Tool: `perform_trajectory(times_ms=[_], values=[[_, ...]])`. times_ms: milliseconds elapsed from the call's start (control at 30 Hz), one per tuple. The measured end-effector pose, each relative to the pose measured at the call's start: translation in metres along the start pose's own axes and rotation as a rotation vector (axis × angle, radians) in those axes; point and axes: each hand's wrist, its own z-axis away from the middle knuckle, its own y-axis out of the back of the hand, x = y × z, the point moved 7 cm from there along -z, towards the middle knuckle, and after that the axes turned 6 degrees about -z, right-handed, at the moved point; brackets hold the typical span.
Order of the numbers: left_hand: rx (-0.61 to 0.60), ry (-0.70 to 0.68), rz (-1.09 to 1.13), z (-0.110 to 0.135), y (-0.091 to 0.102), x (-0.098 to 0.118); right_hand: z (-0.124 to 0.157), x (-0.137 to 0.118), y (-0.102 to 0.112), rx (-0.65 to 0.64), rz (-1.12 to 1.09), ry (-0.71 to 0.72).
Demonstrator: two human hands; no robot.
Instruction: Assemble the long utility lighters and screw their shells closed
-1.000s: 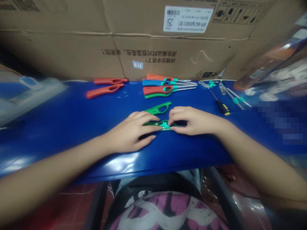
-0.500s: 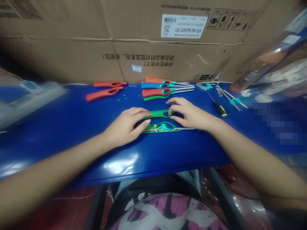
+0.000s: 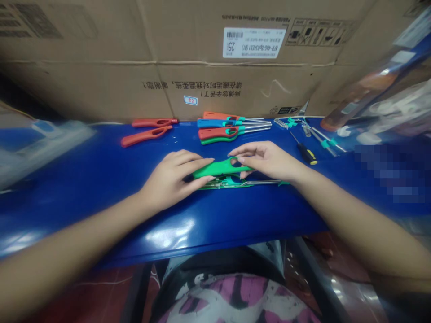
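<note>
A green lighter shell half (image 3: 215, 168) is held between my two hands, its smooth outer face up. My left hand (image 3: 173, 177) pinches its left end, with the thumb low near the part beneath. The right end, by the finger loop, is gripped by my right hand (image 3: 261, 157). Just below it on the table lies the other green lighter half (image 3: 232, 184), open side up, holding a teal trigger and a metal rod that points right. The raised shell hides part of the inner pieces.
Behind stand several assembled lighters (image 3: 220, 130) and two red shells (image 3: 148, 134). To the right lie a screwdriver (image 3: 307, 152), metal rods with teal parts (image 3: 325, 139) and a bottle (image 3: 363, 94). A cardboard box (image 3: 111, 85) walls off the back of the blue table (image 3: 101, 188).
The green shell half has been lifted and turned from hollow side up to outer face up. It has come nearer, over the lower half.
</note>
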Motion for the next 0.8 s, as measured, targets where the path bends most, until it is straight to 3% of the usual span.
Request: perform_trajectory(times_ms=[133, 267, 433, 800], values=[[-0.020, -0.006, 0.032, 0.000, -0.002, 0.000, 0.008, -0.018, -0.009, -0.113, 0.370, 0.227], [-0.141, -0.012, 0.064, 0.000, -0.009, 0.001, 0.012, -0.022, -0.017, -0.178, 0.613, 0.374], [-0.241, -0.040, 0.056, -0.001, -0.011, 0.005, 0.014, -0.020, -0.026, -0.229, 0.653, 0.425], [-0.331, -0.035, 0.002, 0.002, -0.017, 0.003, 0.014, -0.016, -0.032, -0.257, 0.730, 0.423]])
